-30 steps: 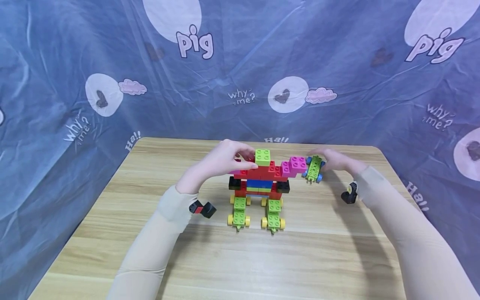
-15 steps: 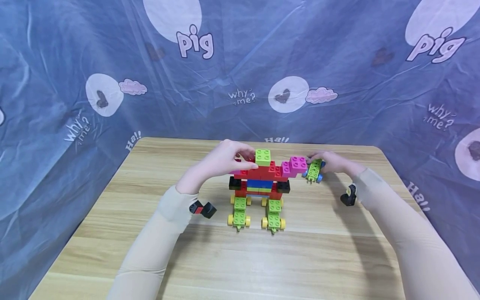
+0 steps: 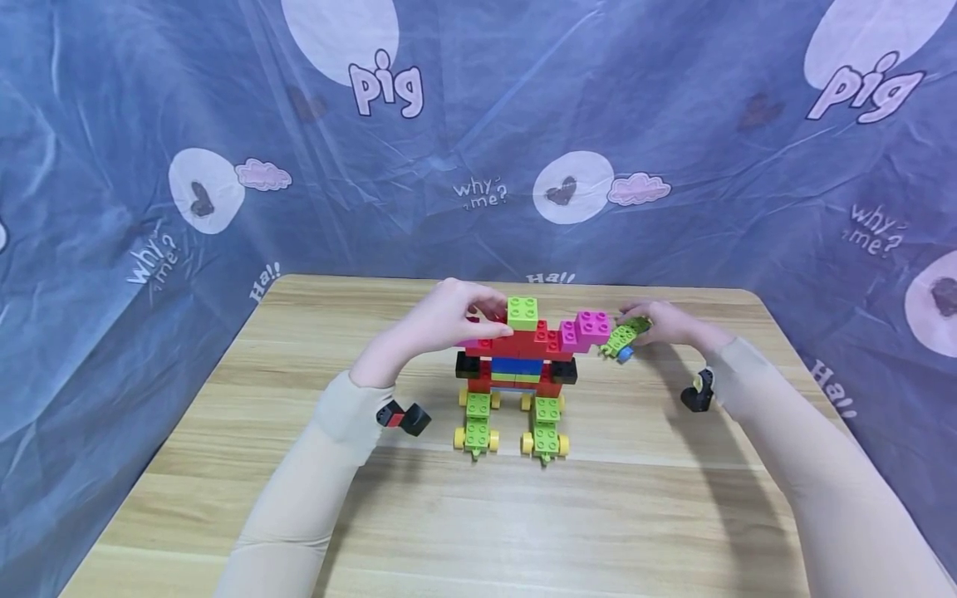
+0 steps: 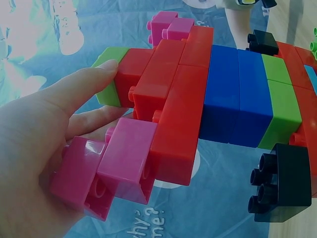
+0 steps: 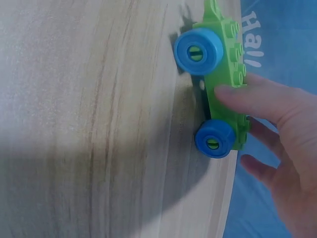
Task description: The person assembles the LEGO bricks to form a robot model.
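Observation:
A figure of toy building blocks (image 3: 516, 342) stands in the middle of the table on two green wheeled bases (image 3: 477, 428) with yellow wheels. My left hand (image 3: 459, 316) holds it at the top, the thumb on the joint of the lime green block (image 4: 110, 94) and the red one below, fingers behind. Its pink blocks (image 4: 124, 153) lie close to my left palm. Right of the figure, my right hand (image 3: 661, 322) grips a green toy car base (image 5: 220, 74) with blue wheels (image 5: 198, 52). The thumb presses its side between the wheels; the far side is hidden.
The wooden table (image 3: 359, 515) carries the figure and the car base. Behind it hangs a blue printed curtain (image 3: 449, 232), close to the table's back edge. A small black wrist camera (image 3: 699, 392) sits on the right wrist.
My right hand has closed on the green car base, which has turned and tilted, its near end swinging left. The left hand and the figure stay in place.

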A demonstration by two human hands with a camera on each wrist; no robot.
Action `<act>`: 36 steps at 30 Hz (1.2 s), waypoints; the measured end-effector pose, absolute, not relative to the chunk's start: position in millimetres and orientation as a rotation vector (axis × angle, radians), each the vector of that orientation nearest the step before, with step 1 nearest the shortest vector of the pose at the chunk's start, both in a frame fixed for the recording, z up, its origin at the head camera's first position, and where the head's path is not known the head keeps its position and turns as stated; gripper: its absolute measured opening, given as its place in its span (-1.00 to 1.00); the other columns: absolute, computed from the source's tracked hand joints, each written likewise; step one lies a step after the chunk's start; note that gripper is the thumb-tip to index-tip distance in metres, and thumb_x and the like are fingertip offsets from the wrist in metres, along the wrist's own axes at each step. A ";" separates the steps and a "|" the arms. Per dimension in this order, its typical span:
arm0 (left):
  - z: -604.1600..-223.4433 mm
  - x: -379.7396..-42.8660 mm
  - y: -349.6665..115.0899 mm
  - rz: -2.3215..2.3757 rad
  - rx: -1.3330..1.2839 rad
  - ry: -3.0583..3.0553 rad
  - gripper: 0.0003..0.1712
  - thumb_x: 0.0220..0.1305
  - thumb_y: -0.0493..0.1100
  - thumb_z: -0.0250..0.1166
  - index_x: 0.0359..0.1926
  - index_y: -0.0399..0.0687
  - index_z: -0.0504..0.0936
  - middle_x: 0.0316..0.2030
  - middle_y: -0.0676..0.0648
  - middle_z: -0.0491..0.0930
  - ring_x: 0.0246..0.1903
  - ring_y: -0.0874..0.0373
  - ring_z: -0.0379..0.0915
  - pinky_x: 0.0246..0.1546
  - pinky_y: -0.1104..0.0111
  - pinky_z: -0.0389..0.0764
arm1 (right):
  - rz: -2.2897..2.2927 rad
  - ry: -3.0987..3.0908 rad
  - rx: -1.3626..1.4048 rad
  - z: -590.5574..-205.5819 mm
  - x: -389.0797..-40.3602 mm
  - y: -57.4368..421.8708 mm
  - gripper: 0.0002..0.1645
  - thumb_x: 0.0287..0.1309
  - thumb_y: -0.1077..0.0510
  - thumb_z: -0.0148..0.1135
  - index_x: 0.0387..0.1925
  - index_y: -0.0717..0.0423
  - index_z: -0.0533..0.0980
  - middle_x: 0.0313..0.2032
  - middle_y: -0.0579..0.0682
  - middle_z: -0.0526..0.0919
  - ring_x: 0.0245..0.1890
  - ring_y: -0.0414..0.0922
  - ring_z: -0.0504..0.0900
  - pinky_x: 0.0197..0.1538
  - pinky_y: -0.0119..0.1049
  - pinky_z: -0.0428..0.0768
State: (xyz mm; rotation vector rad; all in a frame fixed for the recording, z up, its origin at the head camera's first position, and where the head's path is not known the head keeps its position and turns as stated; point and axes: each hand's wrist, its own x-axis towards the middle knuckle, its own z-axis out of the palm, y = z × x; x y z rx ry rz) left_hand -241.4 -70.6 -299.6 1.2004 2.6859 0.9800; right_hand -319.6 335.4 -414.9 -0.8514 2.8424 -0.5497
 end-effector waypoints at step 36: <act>-299.1 -240.4 -70.6 0.985 1.194 2.688 -0.57 0.18 -0.02 0.39 0.01 -0.15 0.65 -0.17 -0.04 0.73 -0.17 0.16 0.64 -0.14 0.29 0.66 | -0.689 2.859 -0.656 -425.9 -304.0 343.1 -0.08 -0.16 0.13 0.53 0.24 0.40 0.35 0.25 0.41 0.36 0.25 0.39 0.28 0.30 0.31 0.17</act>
